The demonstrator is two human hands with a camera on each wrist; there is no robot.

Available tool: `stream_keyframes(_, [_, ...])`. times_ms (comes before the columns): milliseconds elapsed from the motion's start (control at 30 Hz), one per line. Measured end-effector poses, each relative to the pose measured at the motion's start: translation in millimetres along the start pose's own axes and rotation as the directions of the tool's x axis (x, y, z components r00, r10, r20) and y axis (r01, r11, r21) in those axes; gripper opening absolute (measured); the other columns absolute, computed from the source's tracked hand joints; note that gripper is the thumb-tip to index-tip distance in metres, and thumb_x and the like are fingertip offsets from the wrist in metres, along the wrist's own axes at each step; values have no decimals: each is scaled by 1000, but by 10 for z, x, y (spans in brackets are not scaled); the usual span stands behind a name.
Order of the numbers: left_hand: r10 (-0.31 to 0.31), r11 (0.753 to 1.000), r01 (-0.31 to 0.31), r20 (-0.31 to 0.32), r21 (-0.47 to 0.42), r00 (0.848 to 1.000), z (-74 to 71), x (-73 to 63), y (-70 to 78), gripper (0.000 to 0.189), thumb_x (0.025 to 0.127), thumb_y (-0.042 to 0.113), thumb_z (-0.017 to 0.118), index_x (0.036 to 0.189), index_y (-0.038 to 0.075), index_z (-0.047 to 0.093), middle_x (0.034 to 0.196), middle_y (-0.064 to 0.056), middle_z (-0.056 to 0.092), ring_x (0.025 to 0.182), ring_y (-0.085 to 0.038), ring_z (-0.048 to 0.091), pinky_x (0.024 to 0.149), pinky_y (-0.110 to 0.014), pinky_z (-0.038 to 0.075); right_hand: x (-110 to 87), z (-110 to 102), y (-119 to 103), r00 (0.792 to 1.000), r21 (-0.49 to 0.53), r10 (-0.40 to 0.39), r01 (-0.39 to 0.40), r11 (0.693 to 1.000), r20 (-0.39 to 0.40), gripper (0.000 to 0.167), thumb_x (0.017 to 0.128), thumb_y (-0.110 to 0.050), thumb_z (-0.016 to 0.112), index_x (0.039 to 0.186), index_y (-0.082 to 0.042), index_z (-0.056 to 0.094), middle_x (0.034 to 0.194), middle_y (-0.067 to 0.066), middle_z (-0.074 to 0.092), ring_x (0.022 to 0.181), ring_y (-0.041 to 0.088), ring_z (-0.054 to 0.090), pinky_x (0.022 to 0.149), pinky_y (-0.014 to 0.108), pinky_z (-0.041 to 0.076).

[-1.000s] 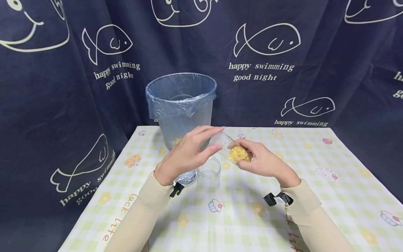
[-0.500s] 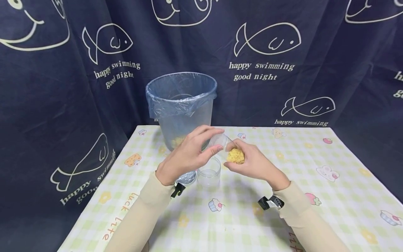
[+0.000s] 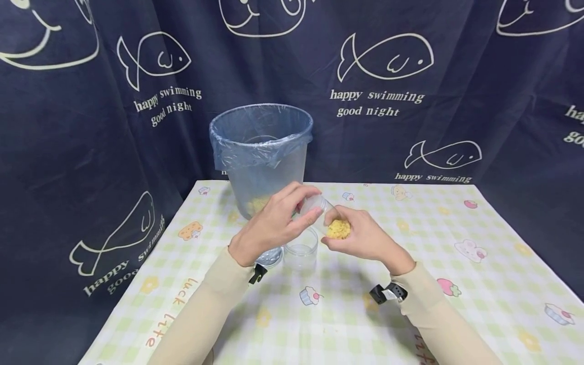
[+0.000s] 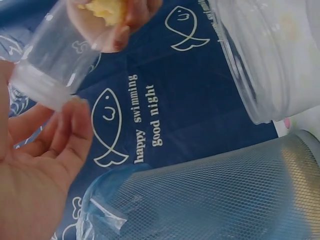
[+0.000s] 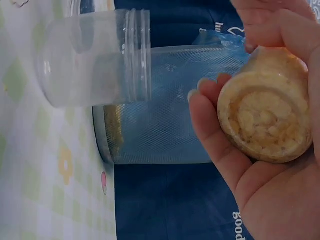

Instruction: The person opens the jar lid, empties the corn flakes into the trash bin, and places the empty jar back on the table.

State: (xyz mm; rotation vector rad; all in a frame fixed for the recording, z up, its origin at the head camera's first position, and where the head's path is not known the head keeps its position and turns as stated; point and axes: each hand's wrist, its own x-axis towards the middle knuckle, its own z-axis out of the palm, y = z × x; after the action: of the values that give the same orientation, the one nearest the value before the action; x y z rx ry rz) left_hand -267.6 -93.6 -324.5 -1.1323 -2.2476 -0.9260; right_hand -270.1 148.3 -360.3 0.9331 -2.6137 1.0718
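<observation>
Where the held jar was: the clear held jar (image 4: 62, 50) hung above the table between both hands, over and a little right of a standing jar (image 3: 301, 254).
Long axis: tilted, with the frosted end up to the left and the base down to the right; yellow contents (image 3: 338, 229) lay gathered in that lower right end.
Right hand: the right hand (image 3: 369, 238) was nearer to the contents, its fingers and thumb curled round the base.
Left hand: the left hand (image 3: 276, 218) pinched the frosted end between thumb and fingertips; whether that end was a lid or a bare rim could not be told.
Below the hands: the standing jar rested upright on the checked cloth (image 3: 337, 329), open mouth up, with a silver disc (image 3: 270, 257) just left of it.
Far left: a tall mesh bin (image 3: 289, 170) with a blue liner (image 3: 255, 156) stood just beyond the left hand, likely limiting movement there.
Far edge: the table ended behind the hands, before a dark curtain (image 3: 365, 152).
Room: the widest space seemed to lie right and near, where cloth spread past the right forearm.
</observation>
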Motion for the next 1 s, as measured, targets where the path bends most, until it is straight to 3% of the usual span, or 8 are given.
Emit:
stream_keyframes(267, [87,994,-85,-23,75,996,83,-6,-62,25,104,29,51,112,7,58,102,-2,59,90,-14,57,84,-25,50,-7,6,-25,993,77,-71,64,995,92,27,79,-23,84,94,-29,63,80,-10,60,71,11,59,65,27,49])
stream_keyframes(667, [56,993,-51,-41,107,998,160,1,-83,27,102,36,37,99,13,51,83,4,52,76,-9,52,69,-23,46,-6,13,-28,985,112,-63,45,993,159,25,81,-22,83,94,-30,64,75,-11,57,67,11,55,63,27,47])
stream_keyframes(1000, [-2,993,7,-45,122,999,196,1,-57,27,101,36,34,96,14,49,80,5,51,71,-8,51,64,-23,45,-5,32,-18,984,131,-60,38,991,166,24,81,-21,82,93,-29,64,75,-11,56,69,11,54,63,27,46])
